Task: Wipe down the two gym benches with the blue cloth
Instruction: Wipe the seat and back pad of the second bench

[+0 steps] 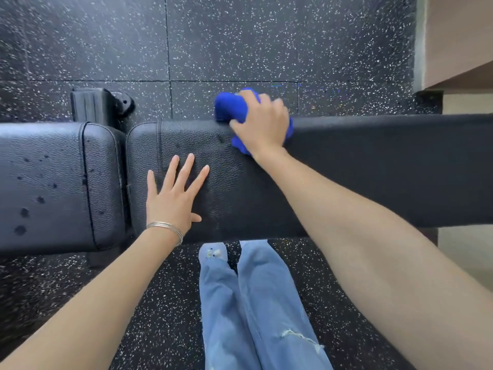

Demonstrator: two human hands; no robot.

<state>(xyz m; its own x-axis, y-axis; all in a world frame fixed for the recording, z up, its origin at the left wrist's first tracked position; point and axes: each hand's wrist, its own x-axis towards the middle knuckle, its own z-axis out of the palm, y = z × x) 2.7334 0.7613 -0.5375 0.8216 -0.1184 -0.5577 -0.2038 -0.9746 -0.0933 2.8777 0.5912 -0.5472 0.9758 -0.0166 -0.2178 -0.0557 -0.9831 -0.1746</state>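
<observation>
A black padded gym bench runs across the view. Its long back pad (360,169) lies at centre and right, and its shorter seat pad (42,182) at left carries dark wet spots. My right hand (262,124) is shut on the bunched blue cloth (229,105) and presses it on the far edge of the long pad. My left hand (174,194) lies flat on the same pad near its left end, fingers spread, a thin bracelet on its wrist. I cannot make out a second bench.
Black speckled rubber floor tiles (240,41) surround the bench. A black bench foot with a wheel (98,105) sticks out behind the gap between the pads. My legs in blue jeans (256,303) stand close to the near side. A beige wall (458,36) rises at far right.
</observation>
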